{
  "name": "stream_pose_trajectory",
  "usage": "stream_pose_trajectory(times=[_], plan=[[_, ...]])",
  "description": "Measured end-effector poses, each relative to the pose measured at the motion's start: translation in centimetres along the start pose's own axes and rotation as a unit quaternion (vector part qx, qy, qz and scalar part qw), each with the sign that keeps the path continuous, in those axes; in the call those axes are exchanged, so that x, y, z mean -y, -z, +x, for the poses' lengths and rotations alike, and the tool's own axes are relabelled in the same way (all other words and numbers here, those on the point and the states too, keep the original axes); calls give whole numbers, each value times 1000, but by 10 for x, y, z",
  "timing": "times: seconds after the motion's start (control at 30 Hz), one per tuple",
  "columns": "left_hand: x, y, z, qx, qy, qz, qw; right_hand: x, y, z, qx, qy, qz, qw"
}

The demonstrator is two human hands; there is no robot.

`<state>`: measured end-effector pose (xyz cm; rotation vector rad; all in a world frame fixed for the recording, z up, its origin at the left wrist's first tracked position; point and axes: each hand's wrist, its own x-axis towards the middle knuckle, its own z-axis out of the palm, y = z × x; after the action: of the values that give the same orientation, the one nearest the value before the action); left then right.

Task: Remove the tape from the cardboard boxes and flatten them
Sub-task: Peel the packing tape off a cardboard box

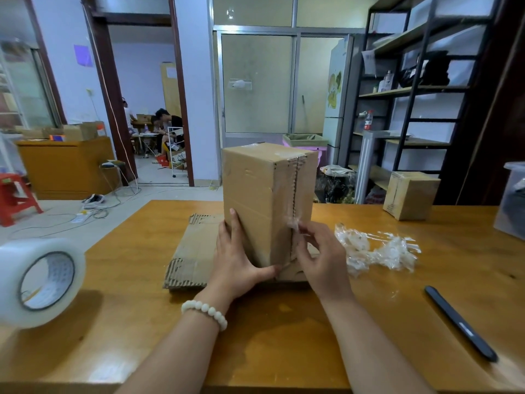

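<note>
A tall cardboard box (255, 189) stands on end in the middle of the wooden table (142, 322), on top of a flattened piece of cardboard (190, 257). Clear tape (294, 200) runs down the box's front seam. My left hand (237, 260) lies flat against the box's left face near the bottom, fingers straight. My right hand (321, 257) pinches a loosened strip of the clear tape at the lower part of the seam. A crumpled wad of removed tape (375, 251) lies on the table to the right of the box.
A large roll of clear tape (39, 282) stands at the table's left edge. A dark utility knife (460, 322) lies at the right. A small taped cardboard box (410, 194) sits at the far right, beside a clear plastic container (511, 200). Shelving stands behind.
</note>
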<state>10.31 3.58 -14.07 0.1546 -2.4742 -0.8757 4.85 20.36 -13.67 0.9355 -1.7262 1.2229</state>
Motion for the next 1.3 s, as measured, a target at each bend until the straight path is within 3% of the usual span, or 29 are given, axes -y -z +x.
stream_pose_trajectory(times=[0.27, 0.5, 0.73, 1.0, 1.3], plan=[[0, -1, -1, 15, -12, 30, 999, -13, -2, 3, -52, 70, -82, 993], [0, -1, -2, 30, -18, 45, 998, -1, -1, 7, -107, -26, 68, 992], [-1, 0, -2, 31, -3, 32, 999, 0, 0, 3, -27, 56, 16, 998], [1, 0, -1, 35, -12, 44, 998, -9, 1, 7, -58, 77, -42, 994], [-4, 0, -4, 58, -35, 52, 996, 0, 3, 9, -168, 31, 42, 984]])
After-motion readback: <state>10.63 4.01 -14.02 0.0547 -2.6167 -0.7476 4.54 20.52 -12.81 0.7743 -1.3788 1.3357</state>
